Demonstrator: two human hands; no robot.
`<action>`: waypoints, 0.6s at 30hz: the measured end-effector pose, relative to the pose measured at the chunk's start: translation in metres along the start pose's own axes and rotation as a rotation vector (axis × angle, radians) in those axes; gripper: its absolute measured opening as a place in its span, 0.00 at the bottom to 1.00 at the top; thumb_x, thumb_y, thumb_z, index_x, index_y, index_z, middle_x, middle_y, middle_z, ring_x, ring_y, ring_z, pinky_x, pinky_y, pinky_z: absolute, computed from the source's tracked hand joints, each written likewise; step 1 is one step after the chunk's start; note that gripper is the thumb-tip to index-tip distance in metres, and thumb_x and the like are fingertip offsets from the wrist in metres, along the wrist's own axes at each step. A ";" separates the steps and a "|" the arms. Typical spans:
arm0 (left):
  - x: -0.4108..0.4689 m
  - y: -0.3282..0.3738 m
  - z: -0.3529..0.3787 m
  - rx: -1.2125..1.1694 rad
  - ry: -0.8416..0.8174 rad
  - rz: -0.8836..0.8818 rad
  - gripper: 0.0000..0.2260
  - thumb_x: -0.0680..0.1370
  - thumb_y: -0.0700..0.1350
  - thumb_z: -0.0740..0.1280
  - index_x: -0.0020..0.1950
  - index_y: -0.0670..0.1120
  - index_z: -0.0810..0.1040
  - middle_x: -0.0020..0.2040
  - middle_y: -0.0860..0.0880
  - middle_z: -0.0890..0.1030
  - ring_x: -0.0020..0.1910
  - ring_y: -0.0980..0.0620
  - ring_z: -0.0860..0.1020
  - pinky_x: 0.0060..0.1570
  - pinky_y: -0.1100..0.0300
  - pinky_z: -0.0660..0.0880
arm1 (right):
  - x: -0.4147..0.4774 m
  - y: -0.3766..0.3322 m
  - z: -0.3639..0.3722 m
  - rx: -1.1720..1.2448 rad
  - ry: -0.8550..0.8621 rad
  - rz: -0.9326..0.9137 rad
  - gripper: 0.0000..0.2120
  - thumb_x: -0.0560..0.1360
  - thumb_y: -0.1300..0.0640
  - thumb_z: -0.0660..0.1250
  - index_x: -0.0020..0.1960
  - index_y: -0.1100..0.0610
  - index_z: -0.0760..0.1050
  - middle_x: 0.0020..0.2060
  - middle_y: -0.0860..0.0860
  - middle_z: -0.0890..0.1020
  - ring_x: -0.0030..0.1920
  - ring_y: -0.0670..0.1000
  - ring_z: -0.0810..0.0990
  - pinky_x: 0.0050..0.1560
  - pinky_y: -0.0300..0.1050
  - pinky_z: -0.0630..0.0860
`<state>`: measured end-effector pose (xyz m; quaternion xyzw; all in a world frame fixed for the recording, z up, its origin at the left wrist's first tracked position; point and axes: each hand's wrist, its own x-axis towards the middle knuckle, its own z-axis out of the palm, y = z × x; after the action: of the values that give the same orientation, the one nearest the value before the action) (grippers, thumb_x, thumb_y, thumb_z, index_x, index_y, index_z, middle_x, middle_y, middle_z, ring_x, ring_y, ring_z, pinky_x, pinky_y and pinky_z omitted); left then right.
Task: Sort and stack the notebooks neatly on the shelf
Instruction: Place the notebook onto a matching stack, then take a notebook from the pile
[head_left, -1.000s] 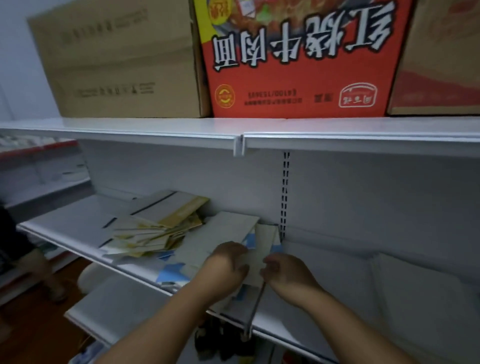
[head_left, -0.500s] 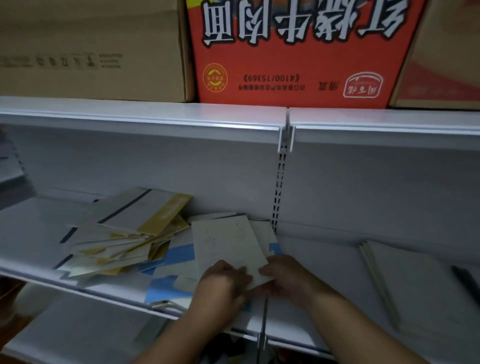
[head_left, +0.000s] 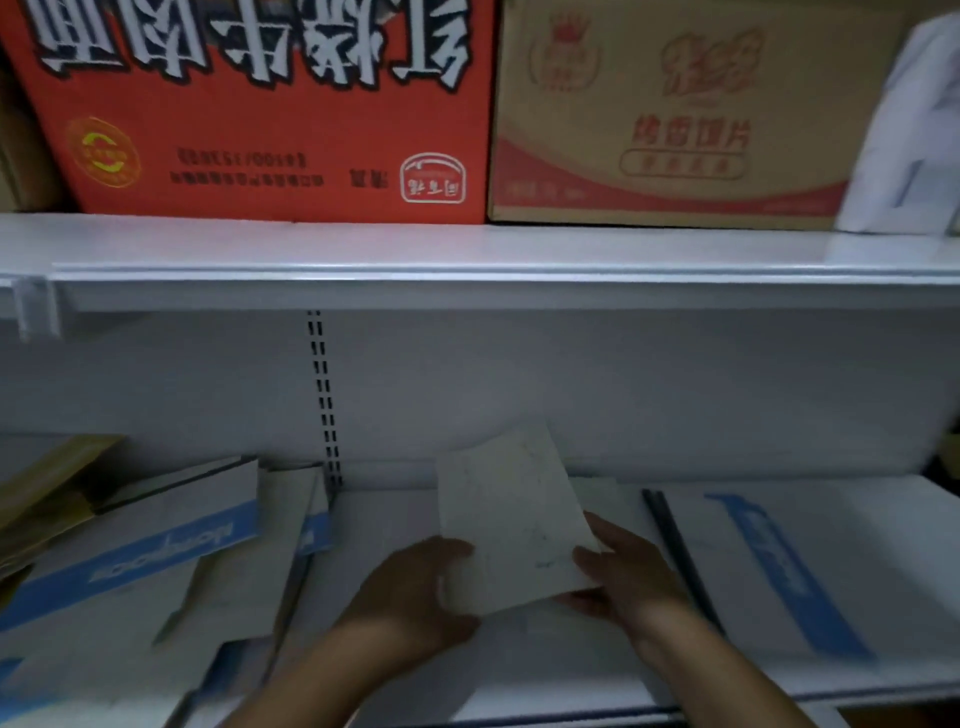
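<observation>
The top edge cuts the red carton (head_left: 260, 109); print on the left blue-banded notebook (head_left: 171, 545) is blurred

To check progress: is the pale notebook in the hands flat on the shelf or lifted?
Lifted and tilted: the left hand and right hand hold the pale thin notebook by its near corners.

Holding pale notebook (head_left: 511, 514) tilted above shelf (head_left: 384, 525), by lower corners, in left hand (head_left: 410, 597) and right hand (head_left: 628, 577), beneath red carton (head_left: 260, 130)
</observation>
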<state>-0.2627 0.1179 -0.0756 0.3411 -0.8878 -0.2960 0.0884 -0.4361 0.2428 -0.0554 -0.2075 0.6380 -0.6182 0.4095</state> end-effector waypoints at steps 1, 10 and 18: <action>0.006 0.010 0.010 -0.035 -0.039 -0.014 0.32 0.68 0.53 0.74 0.69 0.56 0.66 0.70 0.59 0.66 0.66 0.59 0.68 0.68 0.65 0.64 | 0.001 0.002 -0.015 -0.012 0.019 0.004 0.16 0.77 0.69 0.60 0.57 0.51 0.75 0.51 0.56 0.80 0.46 0.56 0.80 0.40 0.48 0.81; 0.034 0.051 0.052 0.023 -0.115 -0.064 0.30 0.70 0.48 0.72 0.70 0.52 0.66 0.72 0.53 0.64 0.70 0.55 0.64 0.71 0.62 0.61 | 0.020 0.019 -0.082 -0.968 0.042 -0.156 0.20 0.78 0.53 0.60 0.70 0.53 0.66 0.66 0.48 0.72 0.62 0.48 0.72 0.63 0.38 0.69; 0.026 0.063 0.045 0.053 -0.125 -0.059 0.33 0.72 0.54 0.70 0.74 0.56 0.58 0.77 0.56 0.52 0.75 0.55 0.54 0.72 0.64 0.51 | 0.028 0.005 -0.071 -1.282 0.019 -0.227 0.27 0.78 0.50 0.58 0.74 0.53 0.56 0.75 0.52 0.57 0.74 0.53 0.56 0.72 0.42 0.56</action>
<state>-0.3332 0.1587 -0.0760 0.3500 -0.8889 -0.2954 0.0149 -0.5060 0.2661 -0.0745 -0.4713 0.8581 -0.1563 0.1307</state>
